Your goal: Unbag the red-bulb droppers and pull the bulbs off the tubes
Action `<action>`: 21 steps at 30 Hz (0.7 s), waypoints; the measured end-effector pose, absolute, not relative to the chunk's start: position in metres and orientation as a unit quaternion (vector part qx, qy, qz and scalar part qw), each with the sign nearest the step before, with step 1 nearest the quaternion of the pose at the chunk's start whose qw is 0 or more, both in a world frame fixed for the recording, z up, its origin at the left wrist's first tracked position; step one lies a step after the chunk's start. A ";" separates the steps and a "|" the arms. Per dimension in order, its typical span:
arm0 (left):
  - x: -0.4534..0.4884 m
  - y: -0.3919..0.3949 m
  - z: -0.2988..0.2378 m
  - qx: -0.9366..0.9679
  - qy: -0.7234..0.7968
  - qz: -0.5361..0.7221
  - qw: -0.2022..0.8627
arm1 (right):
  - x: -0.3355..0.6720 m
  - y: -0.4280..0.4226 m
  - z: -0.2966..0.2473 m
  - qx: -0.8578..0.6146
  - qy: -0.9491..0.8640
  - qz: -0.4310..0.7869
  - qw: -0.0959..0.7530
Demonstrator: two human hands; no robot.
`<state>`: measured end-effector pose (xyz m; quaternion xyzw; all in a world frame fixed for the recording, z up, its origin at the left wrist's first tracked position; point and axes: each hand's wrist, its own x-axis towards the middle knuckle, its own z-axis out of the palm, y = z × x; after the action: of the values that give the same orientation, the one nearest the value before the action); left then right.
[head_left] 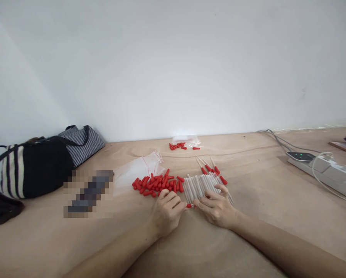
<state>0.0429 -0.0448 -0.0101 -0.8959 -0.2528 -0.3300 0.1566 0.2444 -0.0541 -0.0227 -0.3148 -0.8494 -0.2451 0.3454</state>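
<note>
My left hand (168,210) is closed, its fingertips pinching a small red rubber bulb (189,205). Right against it, my right hand (216,206) pinches a thin glass dropper tube, mostly hidden by the fingers. Under and beyond the right hand lies a row of clear glass tubes (191,185), side by side. A pile of loose red bulbs (157,183) is just beyond my left hand. Several droppers with red bulbs fitted (209,168) lie past the row, tips pointing away; another red bulb (223,180) sits at the row's right end.
Clear zip bags (132,172) lie left of the pile; another bag (186,139) with several red bulbs is near the wall. At left are a black striped bag (45,166) and a blurred-out item (88,193). A white power strip (335,175) with cables stands right.
</note>
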 end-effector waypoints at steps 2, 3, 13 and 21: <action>0.042 -0.047 -0.011 -0.897 -0.236 -0.330 0.177 | 0.244 -0.054 -0.024 -0.310 -0.847 -0.246 0.355; 0.041 -0.048 -0.011 -0.898 -0.226 -0.328 0.187 | 0.244 -0.054 -0.024 -0.306 -0.847 -0.244 0.360; 0.007 -0.032 0.013 -0.807 -0.416 -0.410 0.091 | 0.269 -0.042 -0.014 -0.424 -0.799 -0.135 0.405; -0.038 0.006 0.015 -0.710 -0.616 -0.339 0.044 | 0.270 -0.022 -0.018 -0.570 -0.727 -0.034 0.382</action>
<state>-0.0380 0.0060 0.0145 -0.7098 -0.6157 -0.3392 0.0439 0.2701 -0.0217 -0.0182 -0.5696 -0.7271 -0.0343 0.3817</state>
